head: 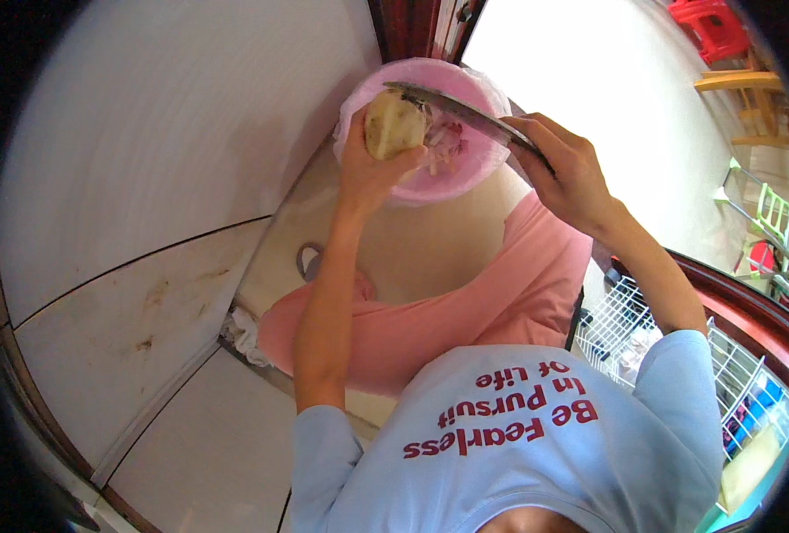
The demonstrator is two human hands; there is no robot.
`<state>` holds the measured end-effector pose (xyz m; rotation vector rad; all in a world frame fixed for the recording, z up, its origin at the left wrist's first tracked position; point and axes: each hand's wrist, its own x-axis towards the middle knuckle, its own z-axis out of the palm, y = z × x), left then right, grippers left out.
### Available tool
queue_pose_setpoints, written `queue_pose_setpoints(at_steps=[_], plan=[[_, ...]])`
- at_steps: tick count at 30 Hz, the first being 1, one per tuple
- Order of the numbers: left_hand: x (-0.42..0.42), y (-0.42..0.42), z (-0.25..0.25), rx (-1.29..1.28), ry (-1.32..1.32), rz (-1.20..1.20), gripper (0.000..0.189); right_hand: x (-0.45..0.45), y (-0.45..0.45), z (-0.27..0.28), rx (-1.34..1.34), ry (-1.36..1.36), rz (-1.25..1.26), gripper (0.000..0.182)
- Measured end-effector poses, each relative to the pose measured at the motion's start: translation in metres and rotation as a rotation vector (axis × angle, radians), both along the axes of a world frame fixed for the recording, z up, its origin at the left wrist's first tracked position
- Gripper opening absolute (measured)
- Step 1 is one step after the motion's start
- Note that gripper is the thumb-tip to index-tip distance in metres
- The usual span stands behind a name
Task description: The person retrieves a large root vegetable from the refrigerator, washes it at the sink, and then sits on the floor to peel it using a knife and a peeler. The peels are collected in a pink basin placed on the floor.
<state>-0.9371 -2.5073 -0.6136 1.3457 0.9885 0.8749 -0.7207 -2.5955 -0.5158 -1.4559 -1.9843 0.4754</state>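
My left hand [377, 166] grips a large pale root vegetable [393, 130] with brownish patches; its exact kind is not clear. In my right hand [564, 166] is the handle end of a knife [464, 110]. The long dark blade slants up and to the left, its tip just beyond the top of the vegetable. Dark and pale scraps cling where blade and vegetable meet. Directly below both hands stands a round pink bin [411, 193] with a thin plastic liner [494, 90] over its rim. Thin peelings [442, 143] lie inside it.
A pale wall [188, 133] with stained tiles rises close on the left. White wire baskets [617, 320] are beside me at the right. Through the doorway stand a red plastic stool [710, 30], a wooden chair [744, 81] and a green-and-white folding frame [770, 206]. My bent leg [434, 326] crosses below.
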Motion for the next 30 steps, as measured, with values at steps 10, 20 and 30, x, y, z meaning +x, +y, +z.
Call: queue_pose_setpoints(at_steps=[10, 20, 30], plan=[[-0.009, 0.003, -0.001, -0.164, -0.066, -0.010, 0.069, -0.018, 0.010, -0.020, -0.193, -0.258, -0.014, 0.021], [-0.007, 0.005, -0.025, 0.255, 0.555, 0.027, 0.076, -0.041, 0.039, -0.047, -0.322, -0.190, -0.104, 0.026], [0.003, -0.005, -0.017, 0.385, 0.761, 0.125, 0.073, -0.049, 0.039, -0.085, -0.305, 0.315, -0.397, 0.010]])
